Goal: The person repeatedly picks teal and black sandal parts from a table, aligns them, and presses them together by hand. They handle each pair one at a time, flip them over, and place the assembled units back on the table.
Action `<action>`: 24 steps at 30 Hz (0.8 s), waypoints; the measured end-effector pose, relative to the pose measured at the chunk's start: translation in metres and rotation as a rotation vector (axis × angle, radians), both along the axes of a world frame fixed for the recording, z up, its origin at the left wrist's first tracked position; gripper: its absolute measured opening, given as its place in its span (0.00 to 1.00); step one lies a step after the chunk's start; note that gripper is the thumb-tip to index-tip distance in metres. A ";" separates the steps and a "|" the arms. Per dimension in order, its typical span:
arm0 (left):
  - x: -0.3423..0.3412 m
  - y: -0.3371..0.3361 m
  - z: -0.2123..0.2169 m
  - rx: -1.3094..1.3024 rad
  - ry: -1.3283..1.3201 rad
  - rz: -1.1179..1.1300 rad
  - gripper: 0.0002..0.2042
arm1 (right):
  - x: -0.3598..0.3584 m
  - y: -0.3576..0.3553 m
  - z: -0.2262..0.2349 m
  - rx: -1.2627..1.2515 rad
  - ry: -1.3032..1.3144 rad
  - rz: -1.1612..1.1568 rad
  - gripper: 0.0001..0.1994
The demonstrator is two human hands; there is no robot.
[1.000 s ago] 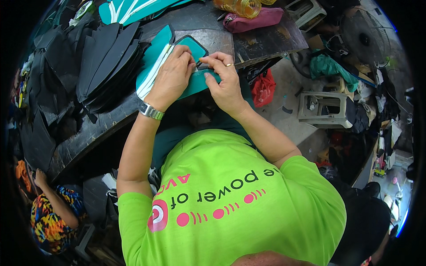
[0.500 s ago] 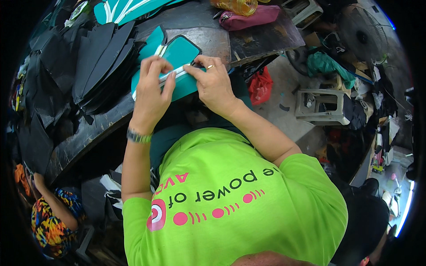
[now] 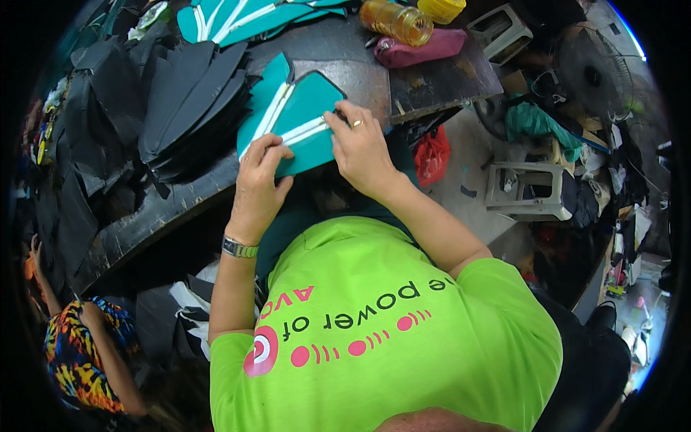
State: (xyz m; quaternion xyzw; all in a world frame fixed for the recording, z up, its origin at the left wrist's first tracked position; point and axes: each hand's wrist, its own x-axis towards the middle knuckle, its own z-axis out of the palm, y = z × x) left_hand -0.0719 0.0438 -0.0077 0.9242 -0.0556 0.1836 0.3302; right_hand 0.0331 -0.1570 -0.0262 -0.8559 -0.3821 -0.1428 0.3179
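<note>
A teal fabric panel (image 3: 306, 101) with black edging lies at the near edge of the dark table, and white strips run across it in a V. My left hand (image 3: 259, 183) has its bent fingers on the panel's lower left, at one end of a white strip (image 3: 306, 131); its thumb is at the panel's near edge. At the right side, my right hand (image 3: 363, 147), with a ring on one finger, pinches the panel near the strip's other end. The fingertips partly cover both strip ends.
Stacked black cut pieces (image 3: 191, 101) lie left on the table (image 3: 173, 209). Behind are more teal panels (image 3: 252, 18), an amber jar (image 3: 399, 23) and a maroon pouch (image 3: 421, 49). A stool (image 3: 529, 191) and a fan (image 3: 594, 75) stand right; a co-worker's patterned sleeve (image 3: 79, 353) shows lower left.
My left hand has come down from above the strip onto the panel's lower left. My right hand stays at the strip's right end. The whole view has shifted slightly.
</note>
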 end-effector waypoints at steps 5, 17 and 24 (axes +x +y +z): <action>-0.001 0.001 0.003 -0.066 -0.001 0.003 0.26 | 0.001 0.005 0.009 -0.103 -0.088 0.069 0.23; 0.055 0.035 0.125 0.106 -0.495 0.018 0.17 | 0.060 -0.019 0.064 1.089 0.209 0.100 0.28; 0.204 0.060 0.145 0.286 -0.498 -0.040 0.15 | 0.062 -0.005 0.053 0.943 0.268 0.156 0.27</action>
